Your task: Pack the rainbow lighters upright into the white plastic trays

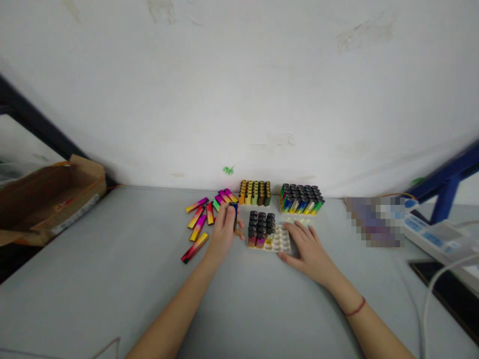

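Observation:
My left hand (224, 227) grips a slim dark-blue stick (235, 212) upright between fingers and thumb, left of a white tray (279, 244) with rows of round pockets. My right hand (305, 248) lies with fingers spread at the tray's right edge, thumb by its near corner. Several black-topped sticks (261, 224) stand upright in the tray's left part, while bare pockets show on the right. Loose sticks (197, 227) with pink, red and yellow fading colours are scattered flat beside my left hand. Their exact kind is too small to tell.
Against the wall stand a block of yellow-to-dark sticks (255, 193) and a filled tray of black-topped ones (301, 198). A cardboard box (75, 197) is at left. At right are a power strip (430, 237), a white cable (426, 304) and a dark flat object (445, 294).

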The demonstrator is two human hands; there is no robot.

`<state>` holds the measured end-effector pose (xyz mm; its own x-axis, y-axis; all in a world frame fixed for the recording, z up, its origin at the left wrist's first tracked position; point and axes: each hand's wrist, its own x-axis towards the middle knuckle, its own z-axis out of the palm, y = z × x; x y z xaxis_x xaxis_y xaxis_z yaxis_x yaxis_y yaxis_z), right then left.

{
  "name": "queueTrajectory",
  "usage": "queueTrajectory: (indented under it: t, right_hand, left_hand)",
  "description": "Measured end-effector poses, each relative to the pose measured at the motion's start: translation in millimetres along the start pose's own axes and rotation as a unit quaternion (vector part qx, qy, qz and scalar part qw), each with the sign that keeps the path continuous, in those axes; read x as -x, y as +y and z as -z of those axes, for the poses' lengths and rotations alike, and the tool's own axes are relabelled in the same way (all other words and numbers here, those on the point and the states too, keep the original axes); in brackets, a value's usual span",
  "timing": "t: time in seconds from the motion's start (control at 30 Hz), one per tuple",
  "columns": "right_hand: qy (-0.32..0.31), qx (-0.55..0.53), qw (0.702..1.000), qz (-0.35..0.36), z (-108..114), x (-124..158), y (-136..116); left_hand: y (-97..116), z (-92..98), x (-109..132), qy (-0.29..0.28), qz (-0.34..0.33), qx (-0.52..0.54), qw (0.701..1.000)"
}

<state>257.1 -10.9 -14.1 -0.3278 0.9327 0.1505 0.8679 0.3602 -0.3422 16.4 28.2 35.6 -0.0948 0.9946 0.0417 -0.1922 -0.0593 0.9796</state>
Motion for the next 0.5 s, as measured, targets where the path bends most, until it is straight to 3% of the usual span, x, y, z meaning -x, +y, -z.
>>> queueTrajectory:
  t: [0.13,0.23,0.4,0.5]
  right_hand:
    - [0.007,-0.001,1.000,0.004,0.4,0.1,-0.9]
    - [0.010,0.000,1.000,0.004,0.5,0.1,-1.4]
    - [0.006,-0.004,1.000,0.003,0.8,-0.5,-2.6]
    - [0.003,-0.007,1.000,-0.003,1.3,-0.7,-3.7]
  left_hand:
    - [2.6,5.5,1.7,0.009,-0.122,-0.121,0.985]
    - [8.2,8.9,5.0,-0.043,-0.231,-0.196,0.952]
    - [18.7,2.4,15.6,-0.183,-0.382,-0.298,0.856]
    - [17.8,-2.5,19.3,-0.217,-0.425,-0.382,0.791]
